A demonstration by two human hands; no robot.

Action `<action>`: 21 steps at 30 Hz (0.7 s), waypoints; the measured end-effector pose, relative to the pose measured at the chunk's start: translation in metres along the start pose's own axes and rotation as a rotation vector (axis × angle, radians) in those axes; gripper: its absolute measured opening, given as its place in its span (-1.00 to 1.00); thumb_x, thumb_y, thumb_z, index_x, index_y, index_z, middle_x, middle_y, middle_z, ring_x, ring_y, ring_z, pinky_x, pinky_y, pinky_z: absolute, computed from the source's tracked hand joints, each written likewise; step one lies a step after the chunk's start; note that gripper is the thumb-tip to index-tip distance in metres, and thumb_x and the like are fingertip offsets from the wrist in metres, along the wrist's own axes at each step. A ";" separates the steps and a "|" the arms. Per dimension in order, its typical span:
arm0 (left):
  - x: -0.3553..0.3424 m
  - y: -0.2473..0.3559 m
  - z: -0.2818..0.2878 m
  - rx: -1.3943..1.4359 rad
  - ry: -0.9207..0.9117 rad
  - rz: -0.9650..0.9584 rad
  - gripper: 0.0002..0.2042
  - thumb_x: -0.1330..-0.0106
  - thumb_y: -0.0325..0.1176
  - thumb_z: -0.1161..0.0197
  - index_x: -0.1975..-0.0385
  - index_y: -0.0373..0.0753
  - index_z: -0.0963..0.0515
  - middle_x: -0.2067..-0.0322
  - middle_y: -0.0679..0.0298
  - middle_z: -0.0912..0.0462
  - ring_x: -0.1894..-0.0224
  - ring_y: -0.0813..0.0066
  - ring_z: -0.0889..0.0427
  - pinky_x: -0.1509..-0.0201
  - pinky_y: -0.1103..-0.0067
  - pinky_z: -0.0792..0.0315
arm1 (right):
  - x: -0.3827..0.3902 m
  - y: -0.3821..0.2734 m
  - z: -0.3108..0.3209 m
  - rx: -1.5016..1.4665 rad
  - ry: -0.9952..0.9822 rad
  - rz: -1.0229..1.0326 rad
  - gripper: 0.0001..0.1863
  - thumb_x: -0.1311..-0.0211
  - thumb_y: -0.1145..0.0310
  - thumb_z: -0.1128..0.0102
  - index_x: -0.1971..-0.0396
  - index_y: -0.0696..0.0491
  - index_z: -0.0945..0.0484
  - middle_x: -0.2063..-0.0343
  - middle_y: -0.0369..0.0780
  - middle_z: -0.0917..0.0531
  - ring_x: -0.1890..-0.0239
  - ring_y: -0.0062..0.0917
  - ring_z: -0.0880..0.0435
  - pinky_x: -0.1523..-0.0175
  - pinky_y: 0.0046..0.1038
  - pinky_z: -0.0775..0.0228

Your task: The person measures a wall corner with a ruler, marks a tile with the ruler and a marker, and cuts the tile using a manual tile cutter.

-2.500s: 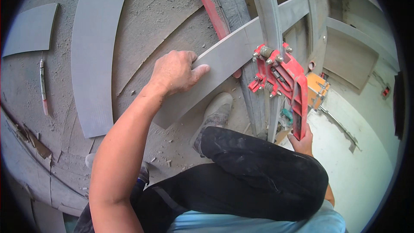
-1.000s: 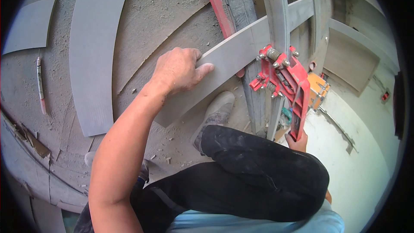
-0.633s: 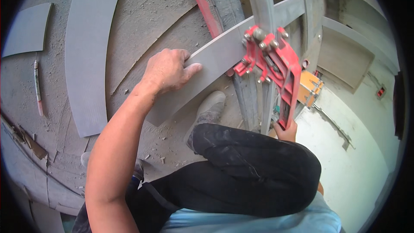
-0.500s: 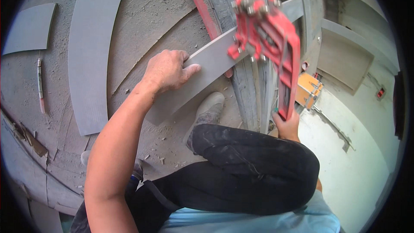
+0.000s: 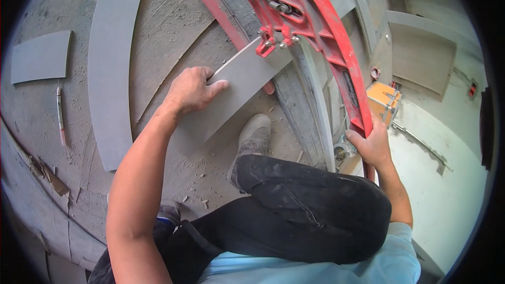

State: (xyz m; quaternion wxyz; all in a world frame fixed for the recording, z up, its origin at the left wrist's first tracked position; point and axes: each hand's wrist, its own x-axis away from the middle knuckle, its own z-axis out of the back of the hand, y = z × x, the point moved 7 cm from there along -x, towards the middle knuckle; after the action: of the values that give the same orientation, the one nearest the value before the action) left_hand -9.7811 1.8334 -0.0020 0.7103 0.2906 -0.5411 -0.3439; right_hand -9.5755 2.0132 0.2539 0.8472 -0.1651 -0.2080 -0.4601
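My left hand [image 5: 193,90] presses flat on a long grey tile strip [image 5: 231,92] that lies across the rails of a manual tile cutter [image 5: 310,100]. My right hand [image 5: 372,146] grips the lower end of the cutter's red lever handle [image 5: 326,37], which is raised high. Its scoring head [image 5: 273,37] hangs just above the strip's far part. My bent knee in dark trousers [image 5: 305,205] and a grey shoe [image 5: 253,135] sit right below the strip.
A long curved grey tile piece [image 5: 108,68] and a smaller grey piece [image 5: 39,57] lie on the dusty floor at left, with a pencil-like marker [image 5: 60,115] between them. An orange box [image 5: 385,102] stands at right beside pale flooring [image 5: 452,200].
The red lever has swung up and toward me, and its head has slid left along the rails over the strip. My left hand has stayed on the strip.
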 end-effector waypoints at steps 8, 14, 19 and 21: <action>-0.002 -0.001 0.003 0.041 0.025 -0.022 -0.65 -0.14 -0.14 -0.24 0.35 -0.39 -0.59 0.50 0.02 -0.62 0.41 0.23 -0.63 0.27 0.39 -0.44 | 0.004 -0.003 0.003 0.016 0.061 0.058 -0.62 0.16 0.40 -0.29 0.27 0.21 -0.49 0.48 -0.09 -0.61 0.41 -0.31 -0.62 0.21 -0.41 -0.43; 0.002 -0.006 0.004 0.089 -0.019 0.018 -0.63 -0.13 -0.11 -0.23 0.33 -0.36 -0.60 0.46 -0.01 -0.63 0.35 0.19 -0.63 0.21 0.38 -0.44 | 0.008 -0.023 0.016 0.039 0.019 0.003 -0.66 0.18 0.44 -0.28 0.32 0.21 -0.49 0.50 -0.11 -0.60 0.42 -0.34 -0.61 0.23 -0.43 -0.42; -0.001 -0.004 0.007 0.023 0.004 0.006 -0.61 -0.14 -0.07 -0.21 0.31 -0.35 -0.60 0.40 -0.05 -0.63 0.28 0.09 -0.62 0.16 0.34 -0.44 | 0.024 0.011 0.002 -0.045 0.016 -0.107 -0.66 0.17 0.49 -0.25 0.28 0.20 -0.49 0.51 -0.15 -0.59 0.40 -0.45 -0.59 0.23 -0.45 -0.40; 0.000 -0.001 0.003 0.015 -0.025 0.007 -0.61 -0.14 -0.07 -0.21 0.30 -0.34 -0.60 0.39 -0.05 -0.63 0.27 0.05 -0.61 0.15 0.34 -0.44 | 0.034 0.033 -0.002 -0.019 0.008 -0.121 -0.65 0.17 0.49 -0.24 0.26 0.20 -0.49 0.49 -0.15 -0.60 0.38 -0.45 -0.59 0.21 -0.44 -0.40</action>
State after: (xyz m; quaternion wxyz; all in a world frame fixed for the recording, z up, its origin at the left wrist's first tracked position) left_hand -9.7843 1.8326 -0.0021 0.7025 0.2899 -0.5534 -0.3407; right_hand -9.5299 2.0051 0.2666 0.8172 -0.1583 -0.2099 -0.5129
